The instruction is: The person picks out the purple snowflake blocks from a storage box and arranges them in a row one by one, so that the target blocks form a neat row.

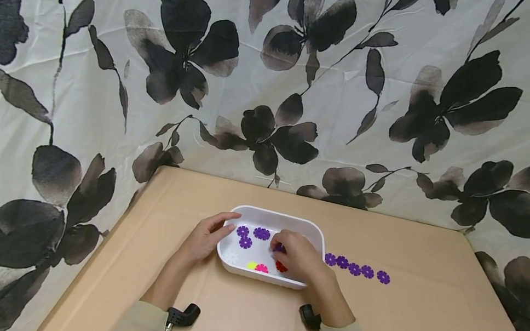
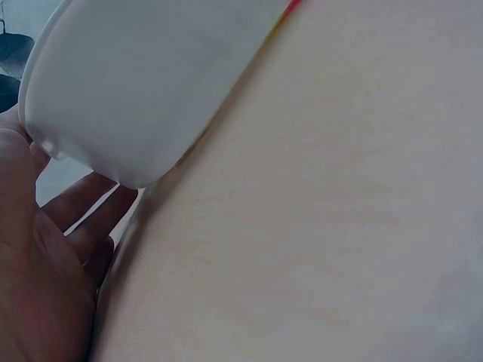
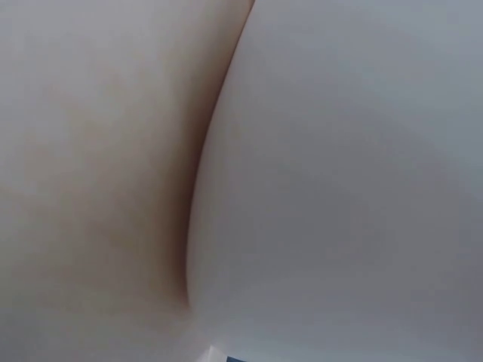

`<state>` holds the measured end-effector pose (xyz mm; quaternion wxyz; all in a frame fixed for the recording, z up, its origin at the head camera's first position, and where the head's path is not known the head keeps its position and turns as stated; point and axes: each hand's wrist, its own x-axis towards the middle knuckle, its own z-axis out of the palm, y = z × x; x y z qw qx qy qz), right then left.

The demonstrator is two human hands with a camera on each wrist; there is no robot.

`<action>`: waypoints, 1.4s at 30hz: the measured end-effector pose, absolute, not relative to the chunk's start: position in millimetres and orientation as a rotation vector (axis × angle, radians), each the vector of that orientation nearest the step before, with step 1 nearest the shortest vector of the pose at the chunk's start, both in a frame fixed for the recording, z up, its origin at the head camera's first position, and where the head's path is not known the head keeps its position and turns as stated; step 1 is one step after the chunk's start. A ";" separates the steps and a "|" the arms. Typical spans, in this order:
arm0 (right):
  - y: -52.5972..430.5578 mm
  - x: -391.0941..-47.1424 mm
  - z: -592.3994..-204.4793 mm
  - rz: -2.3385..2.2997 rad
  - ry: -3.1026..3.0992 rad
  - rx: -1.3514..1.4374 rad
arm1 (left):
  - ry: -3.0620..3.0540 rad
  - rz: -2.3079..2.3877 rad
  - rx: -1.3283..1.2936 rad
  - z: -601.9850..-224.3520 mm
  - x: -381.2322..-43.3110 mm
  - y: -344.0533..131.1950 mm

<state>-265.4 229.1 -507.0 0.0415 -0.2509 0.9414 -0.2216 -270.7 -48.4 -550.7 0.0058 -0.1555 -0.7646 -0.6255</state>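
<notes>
A white plastic tray (image 1: 252, 266) stands on the table, holding several small flower-shaped discs. My left hand (image 1: 205, 237) grips the tray's left end; in the left wrist view its thumb is by the rim and its fingers lie against the outer wall (image 2: 151, 90). My right hand (image 1: 301, 255) reaches inside at the right end, its curled fingers pinching a purple flower disc (image 1: 279, 249) that they partly cover. Loose purple discs (image 1: 245, 242) lie at the tray's left and middle. The right wrist view shows only the tray's wall (image 3: 339, 181) and the tabletop, not the hand.
Along the table (image 1: 425, 317), right of the tray, runs a row of several purple flower discs (image 1: 354, 269). Near the tray's front wall lie a yellow disc (image 1: 251, 265), a pink disc (image 1: 261, 268) and a red disc (image 1: 280, 267). A floral cloth (image 1: 220, 127) hangs behind.
</notes>
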 end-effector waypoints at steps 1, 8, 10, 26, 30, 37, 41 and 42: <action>229.4 -265.5 -507.2 -0.677 2.876 -0.767 | -2.395 -1.959 -0.485 -550.4 -270.7 -48.2; 230.2 -265.1 -508.7 -0.686 2.850 -0.772 | -2.399 -1.954 -0.472 -550.9 -269.6 -47.2; 230.3 -264.7 -508.9 -0.691 2.844 -0.777 | -2.402 -1.955 -0.470 -551.4 -269.6 -47.2; 231.4 -264.8 -508.7 -0.691 2.815 -0.791 | -2.406 -1.945 -0.473 -551.4 -270.9 -46.0; 230.4 -264.9 -507.9 -0.692 2.806 -0.777 | -2.406 -1.951 -0.477 -551.6 -271.1 -45.9; 229.6 -266.0 -506.0 -0.678 2.796 -0.777 | -2.401 -1.964 -0.469 -549.5 -271.1 -45.9; 228.7 -266.3 -504.6 -0.681 2.790 -0.777 | -2.402 -1.967 -0.446 -548.8 -270.7 -46.6; 228.5 -266.4 -504.2 -0.684 2.789 -0.777 | -2.402 -1.968 -0.443 -548.6 -270.6 -46.9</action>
